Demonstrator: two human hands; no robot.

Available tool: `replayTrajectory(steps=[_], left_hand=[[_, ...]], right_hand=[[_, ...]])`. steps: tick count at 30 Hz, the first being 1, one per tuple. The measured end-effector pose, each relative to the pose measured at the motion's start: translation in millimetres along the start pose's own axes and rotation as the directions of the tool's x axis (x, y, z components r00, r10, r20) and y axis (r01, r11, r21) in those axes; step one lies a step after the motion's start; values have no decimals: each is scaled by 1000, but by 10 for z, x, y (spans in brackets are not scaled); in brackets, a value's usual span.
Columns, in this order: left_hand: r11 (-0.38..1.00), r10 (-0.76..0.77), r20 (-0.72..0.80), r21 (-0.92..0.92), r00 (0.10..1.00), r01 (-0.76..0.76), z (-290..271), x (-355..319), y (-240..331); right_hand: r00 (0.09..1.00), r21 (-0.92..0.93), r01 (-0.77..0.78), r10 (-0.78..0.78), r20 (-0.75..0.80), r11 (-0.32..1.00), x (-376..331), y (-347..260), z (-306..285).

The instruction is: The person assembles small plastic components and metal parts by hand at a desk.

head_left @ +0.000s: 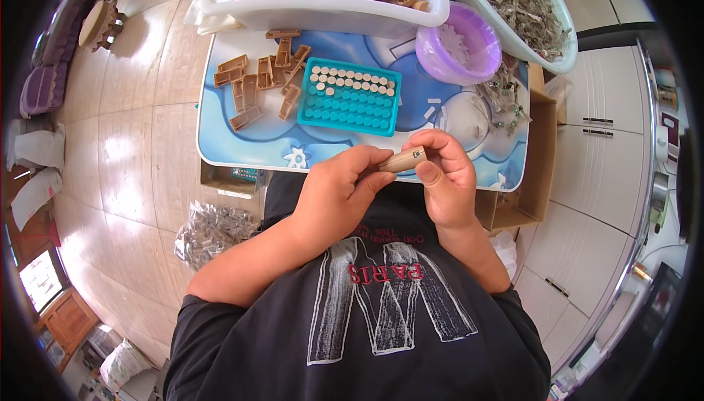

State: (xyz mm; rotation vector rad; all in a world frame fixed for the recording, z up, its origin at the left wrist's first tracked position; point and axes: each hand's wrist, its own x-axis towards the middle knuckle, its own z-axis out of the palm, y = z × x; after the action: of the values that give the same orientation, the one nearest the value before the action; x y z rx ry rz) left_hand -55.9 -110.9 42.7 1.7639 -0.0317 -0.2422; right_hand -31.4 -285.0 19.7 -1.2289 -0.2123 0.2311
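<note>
Between my hands, just past the table's near edge, is a tan rounded plastic casing [400, 160] with a small dark square part at its right end. My left hand [341, 183] pinches its left end between thumb and fingers. At the other end, the curled fingers and thumb of my right hand [449, 179] close around it. Beyond them lies a teal tray [302, 116] with rows of round slots; pale round pieces [352, 78] fill the far rows and a few slots of the row below. Loose brown casings [249, 93] lie left of the tray, some showing hollow insides.
A white bin [323, 11] heaped with brown casings stands at the back. Right of it are a purple bowl [480, 53] and a pale basin [568, 27] of wired parts. Small white strips [430, 112] and bagged parts [506, 100] lie on the blue table's right side.
</note>
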Motion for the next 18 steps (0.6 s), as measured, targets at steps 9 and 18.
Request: replayTrajectory(steps=[9,18], left_hand=[[997,60,29,-44,998,-58,55,77,-95],[481,-336,494,-642,802,597,-44,112,-201]], right_hand=[[991,-10,-65,63,-120,998,-54,9,92],[963,-816,264,-191,191,515,-81,-18,-210]])
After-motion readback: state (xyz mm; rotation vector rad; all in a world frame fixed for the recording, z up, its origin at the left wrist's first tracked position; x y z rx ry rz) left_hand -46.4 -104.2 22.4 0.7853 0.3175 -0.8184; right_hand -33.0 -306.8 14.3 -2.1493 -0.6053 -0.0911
